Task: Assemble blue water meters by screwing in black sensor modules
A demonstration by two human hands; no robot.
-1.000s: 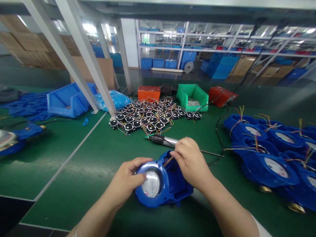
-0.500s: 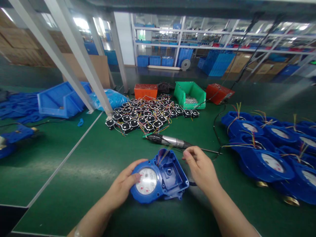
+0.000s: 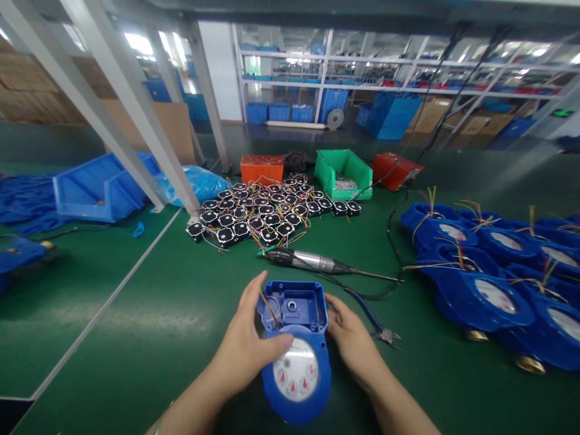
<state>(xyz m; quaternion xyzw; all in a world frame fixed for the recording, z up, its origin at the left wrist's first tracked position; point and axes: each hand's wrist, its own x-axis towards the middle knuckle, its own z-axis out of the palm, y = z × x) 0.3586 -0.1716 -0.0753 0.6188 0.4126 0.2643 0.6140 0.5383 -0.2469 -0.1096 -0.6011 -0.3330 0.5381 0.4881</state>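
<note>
A blue water meter (image 3: 321, 362) is between my hands, its round white dial toward me and its open square box on the far side. My left hand (image 3: 249, 341) grips its left side, thumb over the dial's edge. Against the box's right wall, my right hand (image 3: 348, 332) has its fingers curled, partly hidden behind it. Thin wires (image 3: 270, 309) rise from the box's left part. Just right of my right hand lie cutting pliers (image 3: 385, 335) with blue handles. An electric screwdriver (image 3: 312, 261) lies beyond the meter.
Black square modules (image 3: 242, 229) with coloured wires are heaped behind the screwdriver. A green bin (image 3: 324, 172) holds small metal parts, between two red boxes (image 3: 261, 169). Several blue meters (image 3: 480, 314) stand at right. A blue bin (image 3: 81, 193) and metal posts (image 3: 181, 187) are at left.
The meter has turned so its box points away from me and its dial sits nearest. My right hand has come in from apart onto the box's side. The pliers now show.
</note>
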